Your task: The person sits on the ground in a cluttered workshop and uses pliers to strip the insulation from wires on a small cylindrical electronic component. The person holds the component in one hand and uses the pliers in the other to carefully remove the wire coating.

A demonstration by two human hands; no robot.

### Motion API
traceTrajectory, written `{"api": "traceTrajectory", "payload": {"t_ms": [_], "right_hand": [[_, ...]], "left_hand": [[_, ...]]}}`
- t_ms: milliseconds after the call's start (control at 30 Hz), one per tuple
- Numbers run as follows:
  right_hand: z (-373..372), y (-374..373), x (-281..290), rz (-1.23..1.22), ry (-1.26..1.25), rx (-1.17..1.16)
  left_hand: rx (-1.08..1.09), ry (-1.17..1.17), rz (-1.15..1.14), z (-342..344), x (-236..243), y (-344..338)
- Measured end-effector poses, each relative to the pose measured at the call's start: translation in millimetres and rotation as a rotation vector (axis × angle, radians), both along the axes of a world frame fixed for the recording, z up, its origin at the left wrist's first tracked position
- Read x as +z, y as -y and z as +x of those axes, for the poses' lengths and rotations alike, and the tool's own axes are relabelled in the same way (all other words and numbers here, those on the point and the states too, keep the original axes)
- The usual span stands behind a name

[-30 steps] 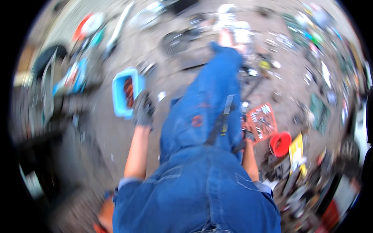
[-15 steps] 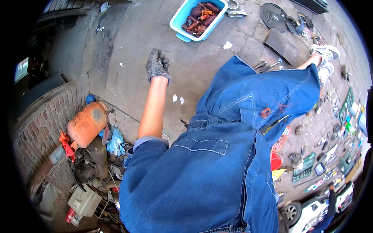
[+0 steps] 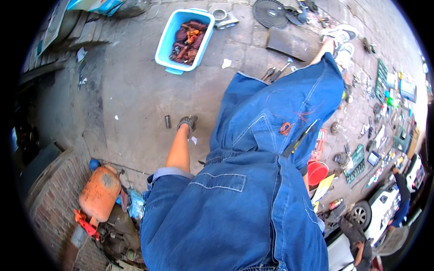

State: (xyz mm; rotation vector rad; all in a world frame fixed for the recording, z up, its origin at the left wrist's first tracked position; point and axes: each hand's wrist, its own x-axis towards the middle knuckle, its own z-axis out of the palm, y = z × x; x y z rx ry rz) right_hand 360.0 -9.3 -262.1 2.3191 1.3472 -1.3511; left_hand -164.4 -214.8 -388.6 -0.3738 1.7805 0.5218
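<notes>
My left hand (image 3: 187,122), in a grey glove, is low near the paving beside a small dark cylinder (image 3: 167,121); its fingers are too small to make out clearly. My right hand is mostly hidden behind my blue overalls (image 3: 235,203), with only a sliver of arm (image 3: 305,180) showing. A screwdriver (image 3: 306,135) and a coil of reddish wire (image 3: 285,128) lie on the overalls. A light-blue tub (image 3: 162,49) of copper-coloured windings stands farther off.
An orange tank (image 3: 97,192) and brick wall (image 3: 47,187) are at lower left. A red bucket (image 3: 318,171), tool cases (image 3: 355,165) and scattered parts lie rightward. Two other people (image 3: 398,198) are near white cars (image 3: 373,212). A fan grille (image 3: 266,13) lies ahead.
The view has swung round since a second ago. My left hand has moved lower in the last half second, and the dark cylinder now shows on the paving beside it.
</notes>
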Motion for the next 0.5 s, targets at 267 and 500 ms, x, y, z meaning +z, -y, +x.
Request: {"api": "traceTrajectory", "payload": {"t_ms": [267,500], "right_hand": [[11,41,8,0.002,0.027,-0.084],[7,69,-8,0.062,0.022,-0.242]], "left_hand": [[-0.338,0.025,0.061,12,-2,-89],[-1.001,-0.253,0.223,28,-2,-206]]}}
